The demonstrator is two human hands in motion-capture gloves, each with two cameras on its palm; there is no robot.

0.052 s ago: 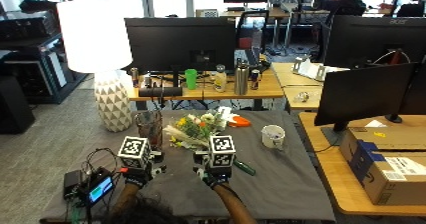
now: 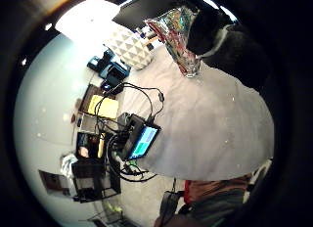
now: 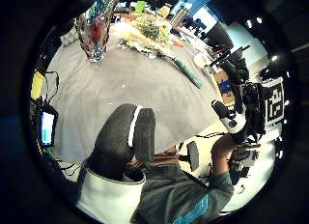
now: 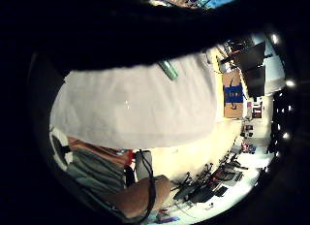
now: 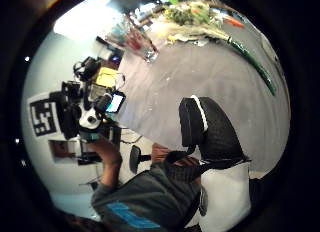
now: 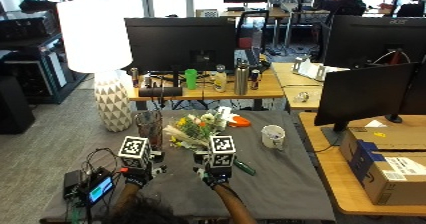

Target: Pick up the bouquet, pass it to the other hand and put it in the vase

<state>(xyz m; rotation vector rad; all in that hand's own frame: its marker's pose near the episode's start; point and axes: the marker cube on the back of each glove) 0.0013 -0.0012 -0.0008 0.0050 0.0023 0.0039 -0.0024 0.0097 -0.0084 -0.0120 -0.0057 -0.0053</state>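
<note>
A bouquet (image 6: 196,129) lies on the grey-covered tabletop (image 6: 279,184) just beside a glass vase (image 6: 150,129). The left hand (image 6: 138,171) and right hand (image 6: 216,171) hover near it, holding nothing; their finger positions cannot be told.

Bare cloth (image 6: 279,179) ahead; mug (image 6: 272,136) stands right of bouquet (image 6: 195,130)

one bouquet (image 6: 197,128), one vase (image 6: 150,128)
</note>
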